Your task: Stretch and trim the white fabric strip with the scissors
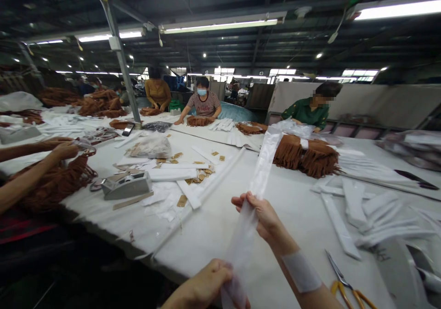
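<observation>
plastic sleeve (pixel 262 166), right hand (pixel 262 217) raised, pinching

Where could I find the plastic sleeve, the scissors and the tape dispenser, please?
plastic sleeve (pixel 264 162), head view, on the middle of its raised length.
scissors (pixel 335 267), head view, on the blades.
tape dispenser (pixel 127 187), head view, on its grey side.

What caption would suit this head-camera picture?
Left hand and right hand hold a long clear plastic sleeve over a white table, scissors nearby.
</observation>
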A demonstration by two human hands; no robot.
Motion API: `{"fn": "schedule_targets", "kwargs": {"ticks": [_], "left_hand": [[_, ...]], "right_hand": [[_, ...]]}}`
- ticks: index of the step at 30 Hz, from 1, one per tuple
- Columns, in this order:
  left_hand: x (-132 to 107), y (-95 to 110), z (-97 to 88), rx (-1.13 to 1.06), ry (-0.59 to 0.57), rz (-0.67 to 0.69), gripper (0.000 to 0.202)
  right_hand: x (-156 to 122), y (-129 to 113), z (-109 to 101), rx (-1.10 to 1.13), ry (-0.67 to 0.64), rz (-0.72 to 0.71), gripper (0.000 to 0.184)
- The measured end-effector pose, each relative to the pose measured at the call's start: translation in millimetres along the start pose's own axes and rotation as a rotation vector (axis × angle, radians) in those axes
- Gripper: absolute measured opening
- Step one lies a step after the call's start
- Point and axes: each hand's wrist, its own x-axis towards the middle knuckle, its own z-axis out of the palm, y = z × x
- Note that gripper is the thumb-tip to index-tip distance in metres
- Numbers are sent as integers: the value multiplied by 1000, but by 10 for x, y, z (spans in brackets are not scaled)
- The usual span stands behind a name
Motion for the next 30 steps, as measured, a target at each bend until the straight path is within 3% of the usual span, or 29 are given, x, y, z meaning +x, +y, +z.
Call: {"fn": "schedule_targets", "kwargs": {"ticks": [5, 8, 12, 15, 17, 20, 23, 27, 30], "left_hand": [[47, -196, -79, -4, 118, -65, 21], [39, -316, -147, -71, 65, -74, 22], [-49, -403, -337, -155, -35, -116, 41], [-135, -309, -509, -184, -97, -139, 69], [-167, -159, -580, -165, -130, -97, 77], [-116, 102, -580, -124, -138, -5, 68], [64, 257, -499, 4, -61, 26, 62], [310, 234, -429, 123, 50, -5, 54], [351, 155, -450, 92, 78, -29, 55]], "right_hand": [[69, -143, -60, 19, 52, -27, 20], [119, -219, -125, 29, 78, -45, 19], [169, -272, -217, 34, 126, -62, 17], [178, -263, -257, 37, 149, -63, 14], [183, -233, -267, 45, 158, -64, 13], [215, -166, -265, 63, 160, -72, 12], [295, -105, -269, 91, 170, -90, 12], [429, -61, -354, 122, 204, -97, 14], [508, -8, -473, 129, 226, -60, 15]]}}
